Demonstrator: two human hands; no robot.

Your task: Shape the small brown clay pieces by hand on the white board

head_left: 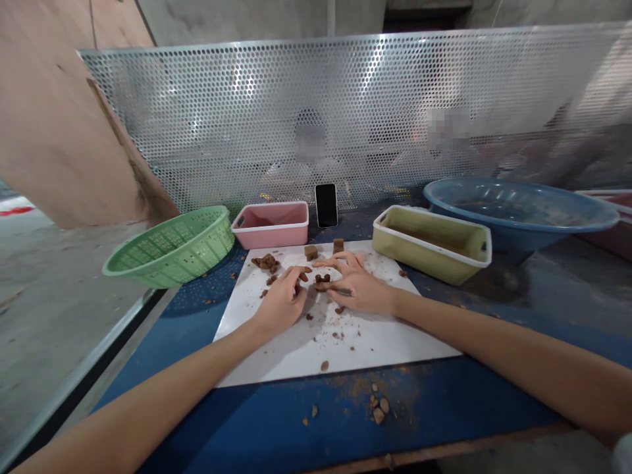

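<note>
Both my hands are low over a white board (291, 359) strewn with brown crumbs. My left hand (281, 303) is bent, with thumb and fingers curved and a dark gap between them; whether a bit of brown material sits there is unclear. Fingers spread, my right hand (363, 286) has its thumb close beside a small cluster of brown, clay-like lumps (322, 279). Two brown blocks, one squat (311, 252) and one taller (338, 245), stand at the board's far edge. A crumbly brown heap (266, 263) lies left of my left hand.
Behind the board are a pink bin (274, 235), an upright phone (326, 205) and a yellow-green bin (429, 253). A green basket (168, 253) is at left, a blue basin (518, 220) at right. Perforated metal (222, 131) backs the blue table (237, 421); several pebbles (379, 407) lie in front.
</note>
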